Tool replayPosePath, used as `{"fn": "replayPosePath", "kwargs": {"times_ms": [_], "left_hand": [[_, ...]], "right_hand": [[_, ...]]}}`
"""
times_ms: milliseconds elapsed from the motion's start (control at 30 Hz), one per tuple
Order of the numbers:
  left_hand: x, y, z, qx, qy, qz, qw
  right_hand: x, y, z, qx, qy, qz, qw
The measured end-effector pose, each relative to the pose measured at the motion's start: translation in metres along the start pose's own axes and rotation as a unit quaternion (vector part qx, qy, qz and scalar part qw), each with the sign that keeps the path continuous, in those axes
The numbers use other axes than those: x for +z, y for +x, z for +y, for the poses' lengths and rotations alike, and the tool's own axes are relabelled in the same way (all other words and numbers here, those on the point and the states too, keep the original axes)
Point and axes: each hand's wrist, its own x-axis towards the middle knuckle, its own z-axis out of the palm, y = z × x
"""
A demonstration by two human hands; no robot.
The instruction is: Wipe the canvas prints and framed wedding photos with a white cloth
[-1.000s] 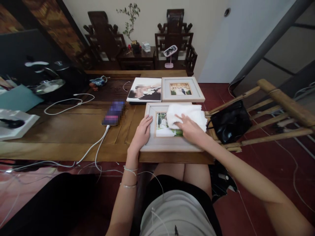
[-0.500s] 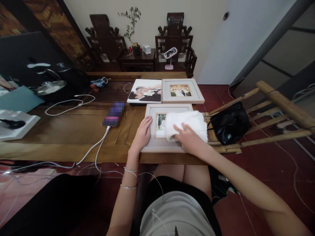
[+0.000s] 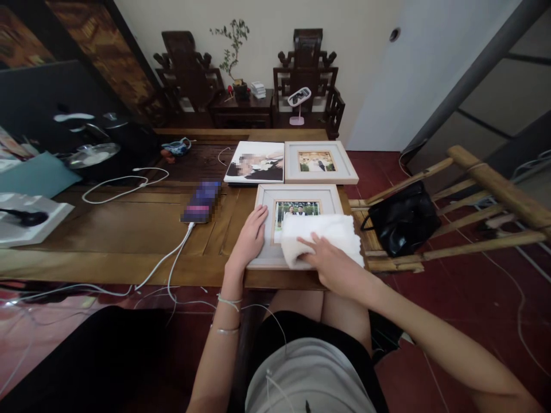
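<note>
Head view: right hand (image 3: 333,265) lies flat and open, pressing a white cloth (image 3: 319,240) onto the lower half of the near picture frame (image 3: 297,194), centre frame. Cloth's long axis runs left-right. Left hand (image 3: 251,236), fingers spread, rests on the frame's left edge, gripping nothing.

We note a cream wall (image 3: 267,23) at the back, with two dark carved wooden chairs (image 3: 185,69) flanking a small side table (image 3: 241,106) bearing a potted plant (image 3: 235,51). The floor (image 3: 451,310) is red tile. A bamboo chair (image 3: 469,206) stands at right beside the long wooden table (image 3: 107,229). Light is soft, even.
</note>
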Motion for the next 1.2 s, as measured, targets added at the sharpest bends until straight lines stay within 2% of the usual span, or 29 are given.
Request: {"fn": "replayPosePath", "kwargs": {"times_ms": [100, 200, 333, 400, 467, 567, 700, 800, 867, 1000, 1100, 1200], "left_hand": [[-0.001, 0.000, -0.001, 0.004, -0.009, -0.004, 1.000], [-0.002, 0.000, -0.002, 0.003, -0.013, -0.007, 1.000], [-0.002, 0.000, -0.003, 0.002, -0.024, -0.004, 1.000], [-0.001, 0.000, -0.003, 0.002, -0.026, -0.001, 1.000], [0.000, 0.000, -0.003, 0.002, -0.025, 0.002, 1.000], [0.001, 0.000, -0.003, 0.004, -0.016, 0.007, 1.000], [0.002, 0.000, -0.001, 0.002, -0.001, 0.012, 1.000], [0.002, 0.000, -0.001, 0.000, 0.000, 0.011, 1.000], [0.002, 0.000, -0.001, 0.001, -0.002, 0.008, 1.000], [0.001, 0.000, -0.002, -0.002, -0.006, -0.001, 1.000], [0.001, 0.000, -0.002, 0.000, -0.013, -0.003, 1.000], [0.001, 0.000, -0.003, 0.003, -0.014, 0.000, 1.000]], "right_hand": [[0.004, 0.022, 0.033, 0.024, -0.010, 0.049, 0.998], [-0.002, 0.052, 0.067, 0.075, -0.051, 0.082, 0.992], [-0.010, 0.087, 0.092, 0.099, -0.111, 0.083, 0.985], [-0.008, 0.092, 0.088, 0.086, -0.134, 0.059, 0.985], [-0.005, 0.083, 0.074, 0.075, -0.144, 0.030, 0.986], [-0.007, 0.051, 0.043, 0.050, -0.120, -0.025, 0.991], [-0.028, 0.004, 0.000, -0.019, -0.062, -0.095, 0.993], [-0.039, -0.010, -0.022, -0.064, -0.039, -0.111, 0.991], [-0.036, -0.006, -0.027, -0.065, -0.029, -0.103, 0.992], [-0.013, 0.021, -0.013, -0.019, -0.020, -0.073, 0.997], [0.001, 0.046, 0.016, 0.019, -0.039, -0.034, 0.998], [0.001, 0.068, 0.047, 0.044, -0.077, 0.006, 0.996]]}}
